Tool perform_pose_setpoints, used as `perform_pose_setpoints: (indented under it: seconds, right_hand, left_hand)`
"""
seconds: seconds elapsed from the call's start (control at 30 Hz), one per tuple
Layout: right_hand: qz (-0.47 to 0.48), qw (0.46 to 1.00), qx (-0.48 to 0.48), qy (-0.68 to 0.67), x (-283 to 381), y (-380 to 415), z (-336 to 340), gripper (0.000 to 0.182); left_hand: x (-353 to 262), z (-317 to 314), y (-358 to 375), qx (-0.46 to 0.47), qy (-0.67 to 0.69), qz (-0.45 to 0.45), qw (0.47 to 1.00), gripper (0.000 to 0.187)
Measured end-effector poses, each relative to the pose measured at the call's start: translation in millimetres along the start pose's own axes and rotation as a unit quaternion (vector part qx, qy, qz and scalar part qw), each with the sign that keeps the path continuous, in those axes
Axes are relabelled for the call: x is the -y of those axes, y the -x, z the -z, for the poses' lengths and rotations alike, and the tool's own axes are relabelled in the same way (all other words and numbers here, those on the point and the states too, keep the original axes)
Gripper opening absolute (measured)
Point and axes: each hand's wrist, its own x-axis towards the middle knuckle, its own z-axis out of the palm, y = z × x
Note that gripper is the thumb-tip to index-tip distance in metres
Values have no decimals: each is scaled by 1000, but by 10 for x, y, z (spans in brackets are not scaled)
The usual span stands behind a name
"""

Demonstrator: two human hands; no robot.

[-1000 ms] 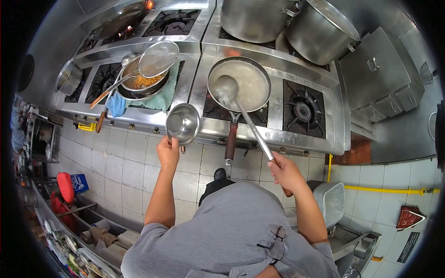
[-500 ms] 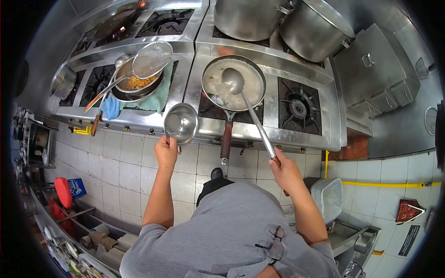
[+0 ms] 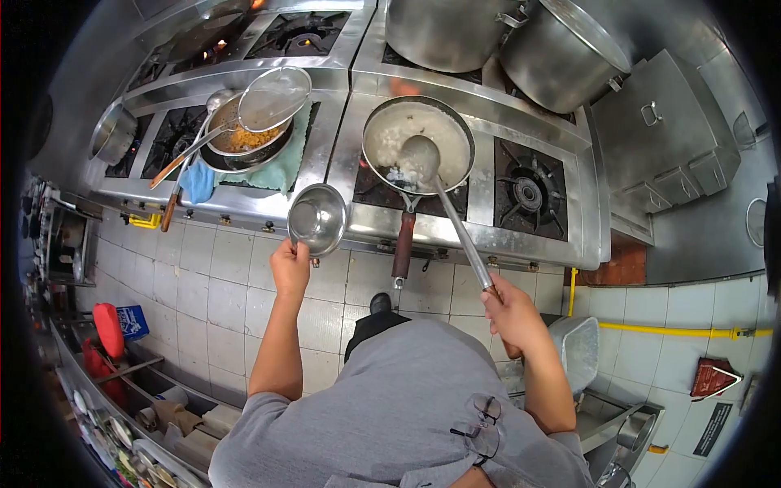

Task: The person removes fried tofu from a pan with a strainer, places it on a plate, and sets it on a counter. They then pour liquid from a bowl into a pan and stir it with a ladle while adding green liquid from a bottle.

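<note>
Wrapped round the wooden-ended handle of a long metal ladle (image 3: pixel 464 232) is my right hand (image 3: pixel 517 315). The ladle's bowl rests in a frying pan (image 3: pixel 365 167) of pale, creamy liquid (image 3: pixel 399 134) with small lumps. The pan sits on a burner, its dark red-brown handle (image 3: pixel 403 244) pointing toward me. My left hand (image 3: pixel 290 264) grips a shiny steel bowl (image 3: pixel 319 218) by its near edge, tilted in front of the stove, left of the pan handle. The bowl's inside looks bare.
On the left, a strainer (image 3: pixel 275 99) lies over a pan with orange-brown food (image 3: pixel 254 138), beside a blue cloth (image 3: pixel 197 182). Two large pots (image 3: pixel 443 37) stand behind. A bare burner (image 3: pixel 525 191) lies right of the pan. Flames show at the back left.
The ladle's bowl has moved down and right in the pan, toward the handle side. My right hand has shifted slightly right and nearer me. My left hand and the bowl stay nearly still.
</note>
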Motion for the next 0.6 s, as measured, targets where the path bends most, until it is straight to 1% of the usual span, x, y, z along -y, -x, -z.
perform_pose_setpoints:
  seconds: [0.07, 0.1, 0.13, 0.17, 0.2, 0.27, 0.3, 0.37, 0.4, 0.47, 0.5, 0.57, 0.6]
  right_hand:
    - [34, 998, 16, -59, -157, -102, 1, 45]
    - [34, 998, 16, -56, -150, -89, -26, 45]
    - [83, 995, -47, 11, -142, -57, -89, 45]
    - [132, 982, -109, 77, -136, -38, -136, 45]
    - [134, 982, -105, 79, -136, -23, -136, 45]
    - [109, 989, -61, 82, -150, 39, -98, 47]
    - [106, 989, -62, 80, -140, 42, -77, 47]
    - [41, 999, 12, -5, -95, 8, -6, 49]
    - [42, 999, 10, -4, -72, 9, -16, 49]
    - [94, 994, -54, 25, -8, 7, -92, 49]
    - [95, 994, -53, 24, -9, -1, -97, 49]
    - [100, 994, -25, 40, -34, -8, -97, 48]
    - [98, 994, -26, 38, -43, 0, -99, 48]
  left_hand:
    - [38, -17, -3, 1, 2, -3, 1000, 24]
    - [56, -27, -4, -5, 3, -4, 1000, 24]
    - [73, -35, -1, -7, 3, -1, 1000, 24]
    - [88, -40, 1, -17, 6, -12, 1000, 27]
    - [107, -34, 7, -27, 8, -23, 999, 30]
    - [136, -30, 25, -21, 14, -14, 1000, 30]
    - [137, -48, 32, -13, 22, -9, 1000, 30]
    - [175, -53, 38, 4, 8, -2, 1000, 28]
    - [191, -57, 33, 14, -7, 8, 1000, 26]
    - [217, -62, 30, 10, -15, -1, 1000, 26]
    - [220, -57, 26, 7, -23, -11, 1000, 26]
    - [169, -52, 36, 8, -19, -6, 1000, 27]
    - [143, -51, 39, 11, -16, -2, 1000, 27]
